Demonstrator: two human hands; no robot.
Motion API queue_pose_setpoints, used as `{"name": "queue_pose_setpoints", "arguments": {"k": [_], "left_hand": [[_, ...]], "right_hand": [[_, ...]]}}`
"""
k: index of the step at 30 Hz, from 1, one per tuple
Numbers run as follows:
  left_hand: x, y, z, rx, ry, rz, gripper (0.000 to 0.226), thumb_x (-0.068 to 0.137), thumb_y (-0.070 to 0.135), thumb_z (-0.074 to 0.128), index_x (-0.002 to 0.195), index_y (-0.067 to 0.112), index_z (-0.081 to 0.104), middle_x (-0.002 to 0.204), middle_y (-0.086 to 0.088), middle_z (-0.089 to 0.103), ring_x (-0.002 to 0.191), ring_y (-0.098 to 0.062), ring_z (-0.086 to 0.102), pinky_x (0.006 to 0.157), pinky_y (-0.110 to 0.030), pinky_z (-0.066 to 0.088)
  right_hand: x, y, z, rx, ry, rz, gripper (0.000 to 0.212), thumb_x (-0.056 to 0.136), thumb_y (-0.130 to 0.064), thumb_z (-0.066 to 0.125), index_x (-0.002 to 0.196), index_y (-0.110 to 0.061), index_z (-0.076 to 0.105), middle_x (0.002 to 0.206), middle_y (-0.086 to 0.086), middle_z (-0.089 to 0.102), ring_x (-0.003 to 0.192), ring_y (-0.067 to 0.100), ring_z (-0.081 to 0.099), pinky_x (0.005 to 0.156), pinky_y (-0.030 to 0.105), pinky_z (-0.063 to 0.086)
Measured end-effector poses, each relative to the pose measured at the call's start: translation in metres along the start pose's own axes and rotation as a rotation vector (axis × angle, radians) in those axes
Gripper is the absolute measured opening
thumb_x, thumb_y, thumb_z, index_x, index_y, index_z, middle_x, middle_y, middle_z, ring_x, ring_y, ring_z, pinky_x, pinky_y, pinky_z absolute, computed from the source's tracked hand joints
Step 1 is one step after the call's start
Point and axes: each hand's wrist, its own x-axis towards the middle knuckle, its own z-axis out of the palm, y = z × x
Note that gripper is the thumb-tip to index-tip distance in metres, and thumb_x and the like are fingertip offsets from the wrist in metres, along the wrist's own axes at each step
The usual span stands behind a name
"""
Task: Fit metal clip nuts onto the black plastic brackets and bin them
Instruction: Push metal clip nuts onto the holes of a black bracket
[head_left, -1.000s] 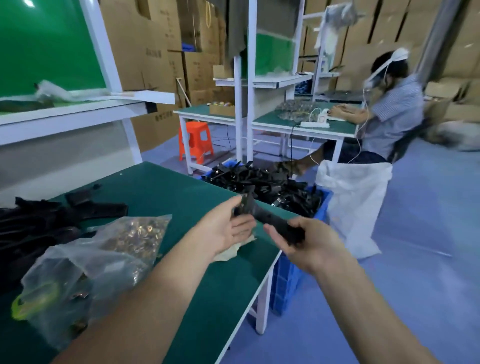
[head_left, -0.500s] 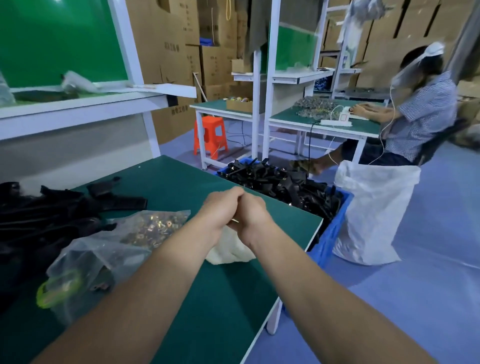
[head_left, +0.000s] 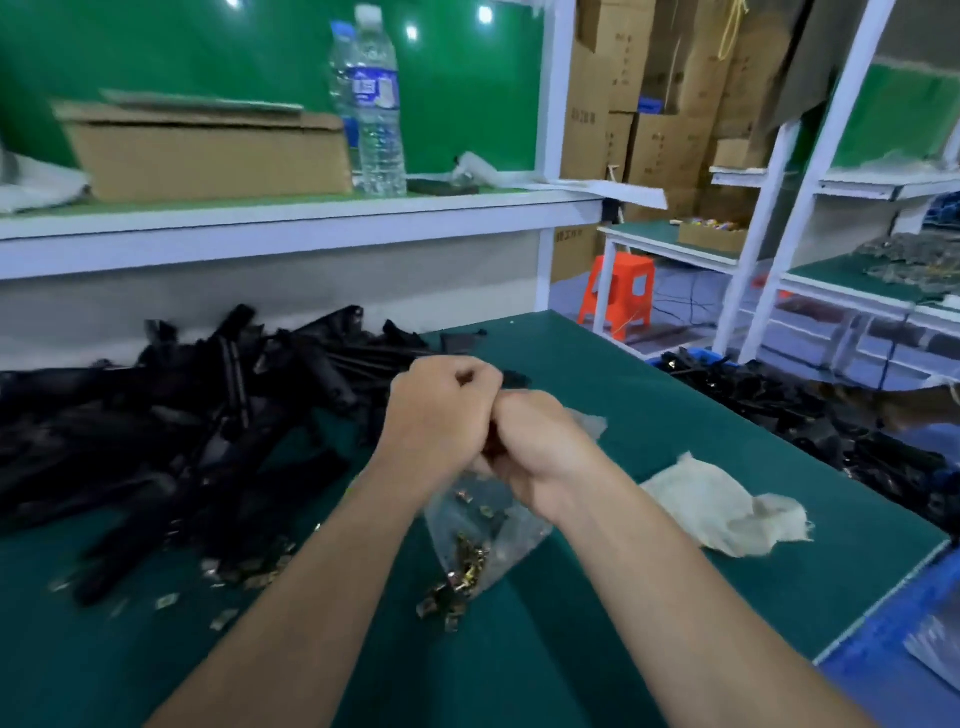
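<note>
Two fists meet over the middle of the table (head_left: 649, 395) in the head view. The left hand (head_left: 441, 415) and the right hand (head_left: 543, 449) are both curled tight, with their backs to the camera. They are pressed side against side, the left a little higher and farther in. Both bare forearms reach in from the near edge and converge at the wrists. A dark sliver shows in the seam between the hands, but the fingers hide it. I cannot tell what it is, or whether either hand pinches anything.

Directly below the hands lies a clear plastic bag (head_left: 483, 535) holding brass-coloured clip nuts (head_left: 457, 577). More loose nuts (head_left: 228, 571) are scattered toward the near left corner, beside a big pile of black plastic brackets (head_left: 208, 405) that covers the far left part of the table. A crumpled white cloth (head_left: 727, 509) lies near the right edge. Just off that edge, and lower, stands a blue bin (head_left: 883, 623) with more binned brackets (head_left: 831, 415) heaped inside. On the shelf (head_left: 311, 228) above the far edge sit a cardboard box (head_left: 208, 150) and a water bottle (head_left: 379, 104).
</note>
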Motion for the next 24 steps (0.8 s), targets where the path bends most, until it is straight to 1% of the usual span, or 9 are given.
{"name": "queue_pose_setpoints", "arguments": {"k": [3,6,8,11,14,17,19,22,24], "left_hand": [[-0.012,-0.056,-0.05,0.084,0.083,-0.053,0.017,0.091,0.025,0.065,0.087,0.034,0.079,0.078,0.026,0.07,0.075,0.011,0.062,0.063,-0.001,0.042],[-0.029,-0.115,-0.092,0.199,0.09,-0.195,0.021,0.093,0.017,0.07,0.106,0.032,0.078,0.098,0.017,0.073,0.07,0.005,0.063,0.052,-0.005,0.041],[-0.045,-0.149,-0.11,0.226,0.072,-0.301,0.025,0.094,0.016,0.07,0.113,0.031,0.076,0.1,0.014,0.073,0.064,0.0,0.064,0.049,-0.007,0.043],[-0.066,-0.186,-0.121,0.243,0.023,-0.361,0.028,0.092,0.019,0.073,0.118,0.031,0.075,0.107,0.012,0.073,0.087,-0.003,0.065,0.066,-0.007,0.044],[-0.08,-0.206,-0.116,0.25,-0.056,-0.356,0.031,0.086,0.031,0.078,0.116,0.036,0.075,0.105,0.015,0.071,0.097,-0.004,0.064,0.079,-0.013,0.046],[-0.088,-0.219,-0.106,0.373,-0.089,-0.234,0.029,0.089,0.04,0.071,0.118,0.04,0.073,0.122,0.017,0.066,0.113,-0.007,0.056,0.096,-0.022,0.043],[-0.09,-0.222,-0.104,0.448,-0.066,-0.15,0.027,0.094,0.041,0.065,0.12,0.041,0.071,0.128,0.02,0.064,0.119,-0.007,0.052,0.103,-0.027,0.041],[-0.092,-0.224,-0.103,0.503,-0.031,-0.117,0.032,0.098,0.042,0.06,0.129,0.039,0.067,0.132,0.018,0.062,0.122,-0.008,0.05,0.106,-0.031,0.039],[-0.093,-0.225,-0.102,0.527,-0.017,-0.101,0.034,0.099,0.042,0.059,0.131,0.038,0.066,0.131,0.017,0.062,0.121,-0.01,0.05,0.105,-0.03,0.039]], "right_hand": [[0.02,0.027,0.041,-0.096,-0.129,0.058,0.033,0.079,0.012,0.044,0.086,-0.003,0.073,0.08,0.015,0.065,0.073,0.026,0.061,0.076,0.037,0.052],[0.046,0.051,0.077,-0.152,-0.115,0.124,0.037,0.085,0.01,0.052,0.106,-0.009,0.075,0.103,0.014,0.07,0.087,0.025,0.064,0.089,0.042,0.058],[0.064,0.065,0.093,-0.323,-0.101,0.114,0.038,0.089,0.006,0.055,0.114,-0.016,0.073,0.12,0.011,0.067,0.107,0.026,0.062,0.1,0.041,0.053],[0.085,0.082,0.112,-0.695,-0.12,0.042,0.047,0.098,-0.005,0.053,0.142,-0.02,0.057,0.146,0.005,0.053,0.128,0.025,0.05,0.107,0.038,0.044],[0.099,0.095,0.13,-0.968,-0.171,-0.05,0.054,0.099,-0.005,0.05,0.15,-0.021,0.048,0.156,0.003,0.043,0.136,0.025,0.047,0.103,0.032,0.045],[0.108,0.107,0.148,-1.266,-0.337,-0.15,0.058,0.095,-0.002,0.053,0.15,-0.02,0.046,0.157,0.003,0.036,0.134,0.026,0.047,0.09,0.027,0.041],[0.112,0.117,0.153,-1.473,-0.347,-0.265,0.055,0.092,-0.003,0.058,0.144,-0.019,0.05,0.147,0.003,0.035,0.129,0.027,0.044,0.088,0.029,0.039],[0.11,0.123,0.154,-1.598,-0.21,-0.536,0.031,0.085,0.0,0.059,0.109,-0.02,0.063,0.115,0.003,0.036,0.11,0.03,0.044,0.082,0.034,0.035],[0.108,0.122,0.151,-1.601,-0.201,-0.697,0.025,0.081,0.001,0.061,0.087,-0.021,0.053,0.103,-0.002,0.034,0.098,0.024,0.041,0.083,0.031,0.028]]}}
